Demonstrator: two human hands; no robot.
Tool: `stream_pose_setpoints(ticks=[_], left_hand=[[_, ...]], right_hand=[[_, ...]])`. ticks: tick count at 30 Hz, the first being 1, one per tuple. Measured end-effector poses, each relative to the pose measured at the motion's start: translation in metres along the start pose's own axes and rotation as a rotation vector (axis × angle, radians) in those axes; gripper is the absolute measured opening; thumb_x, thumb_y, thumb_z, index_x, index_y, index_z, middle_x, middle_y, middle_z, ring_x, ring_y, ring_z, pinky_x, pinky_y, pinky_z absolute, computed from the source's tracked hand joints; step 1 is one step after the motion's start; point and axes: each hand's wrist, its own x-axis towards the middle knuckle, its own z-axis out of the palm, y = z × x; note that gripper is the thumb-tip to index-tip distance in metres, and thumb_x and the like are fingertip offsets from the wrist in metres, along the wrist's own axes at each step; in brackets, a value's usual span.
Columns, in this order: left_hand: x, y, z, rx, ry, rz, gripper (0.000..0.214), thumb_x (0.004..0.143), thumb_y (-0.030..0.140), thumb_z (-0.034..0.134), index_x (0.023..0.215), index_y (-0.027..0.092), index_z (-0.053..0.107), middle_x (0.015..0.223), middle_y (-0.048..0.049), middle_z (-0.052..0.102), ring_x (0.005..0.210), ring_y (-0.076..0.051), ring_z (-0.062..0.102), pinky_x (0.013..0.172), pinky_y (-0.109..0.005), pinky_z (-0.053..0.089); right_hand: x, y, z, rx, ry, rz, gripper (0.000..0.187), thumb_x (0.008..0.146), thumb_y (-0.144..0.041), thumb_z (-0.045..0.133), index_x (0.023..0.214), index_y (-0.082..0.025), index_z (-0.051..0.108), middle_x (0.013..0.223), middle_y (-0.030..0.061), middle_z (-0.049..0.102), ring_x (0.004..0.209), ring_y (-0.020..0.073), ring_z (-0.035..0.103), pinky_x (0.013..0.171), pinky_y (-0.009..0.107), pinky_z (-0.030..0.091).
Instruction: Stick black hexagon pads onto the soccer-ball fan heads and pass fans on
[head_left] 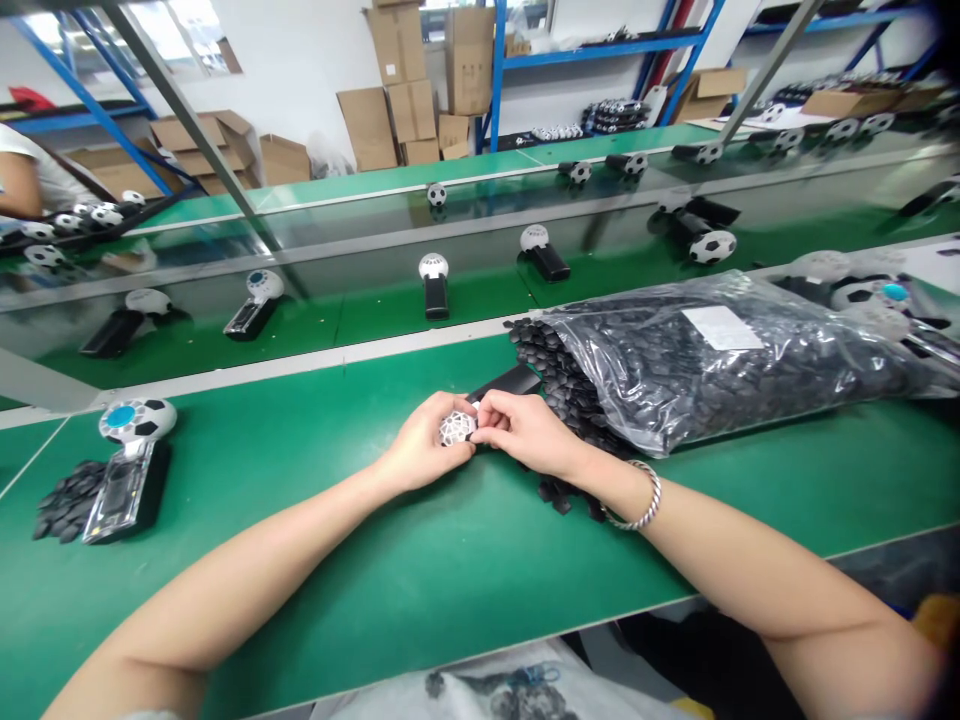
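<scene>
My left hand (pixel 421 443) and my right hand (pixel 525 432) meet at the middle of the green table (pixel 315 540). Together they grip a small hand-held fan with a white football-patterned head (pixel 457 428) and a black handle (pixel 504 382) that points away from me. My left hand cups the head from the left. The fingertips of my right hand pinch at the head's right side; what they press there is too small to make out. A silver bracelet (pixel 639 512) circles my right wrist.
A clear bag of small black pieces (pixel 720 365) lies right of my hands, spilling several pieces (pixel 544 350). Another fan (pixel 127 470) lies at the left beside a black pile (pixel 67 500). More fans ride the conveyor (pixel 435 285). A person's arm (pixel 22 180) shows far left.
</scene>
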Motion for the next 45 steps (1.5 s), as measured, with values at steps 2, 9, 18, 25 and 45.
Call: stream_pose_setpoints(ticks=[2,9,18,25,45], left_hand=[[-0.002,0.002,0.001,-0.013,0.019,0.008,0.032,0.064,0.016,0.062,0.095,0.018,0.057,0.109,-0.0072,0.057,0.108,-0.023,0.052,0.094,-0.036,0.039],[0.024,-0.011,-0.044,-0.110,0.180,-0.095,0.035,0.064,0.023,0.062,0.098,0.018,0.057,0.124,-0.0082,0.052,0.096,-0.022,0.059,0.081,-0.034,0.046],[0.132,-0.080,-0.109,0.348,0.480,-0.268,0.032,0.064,0.023,0.061,0.096,0.017,0.058,0.109,-0.0099,0.058,0.105,-0.029,0.053,0.091,-0.040,0.039],[0.193,-0.063,-0.079,0.384,0.393,-0.177,0.052,0.066,0.035,0.064,0.113,0.019,0.048,0.131,-0.0108,0.044,0.128,-0.029,0.029,0.106,-0.039,0.021],[0.114,-0.016,-0.060,-0.084,-0.104,-0.234,0.087,0.049,0.019,0.047,0.133,0.006,0.029,0.091,-0.0090,0.066,0.081,-0.027,0.064,0.074,-0.038,0.052]], right_hand=[[0.000,-0.002,-0.003,-0.061,-0.023,-0.014,0.012,0.076,-0.024,0.062,0.072,-0.017,0.054,0.067,-0.0037,0.059,0.063,0.0096,0.054,0.059,0.020,0.041],[-0.003,-0.006,-0.056,-0.916,0.212,0.106,0.018,0.083,-0.031,0.056,0.092,-0.016,0.060,0.093,0.0086,0.063,0.090,0.0230,0.057,0.072,0.031,0.044],[0.004,0.007,-0.063,-1.129,-0.001,0.317,0.023,0.081,-0.002,0.044,0.091,-0.011,0.063,0.089,0.0141,0.065,0.086,0.0247,0.061,0.068,0.030,0.044],[0.006,0.011,-0.067,-1.066,-0.034,0.327,0.018,0.079,-0.004,0.048,0.085,-0.013,0.063,0.086,0.0111,0.065,0.084,0.0224,0.060,0.067,0.027,0.042],[0.012,0.020,-0.063,-0.784,0.091,0.288,0.022,0.073,-0.012,0.052,0.089,-0.019,0.066,0.091,0.0051,0.068,0.086,0.0188,0.062,0.073,0.022,0.043]])
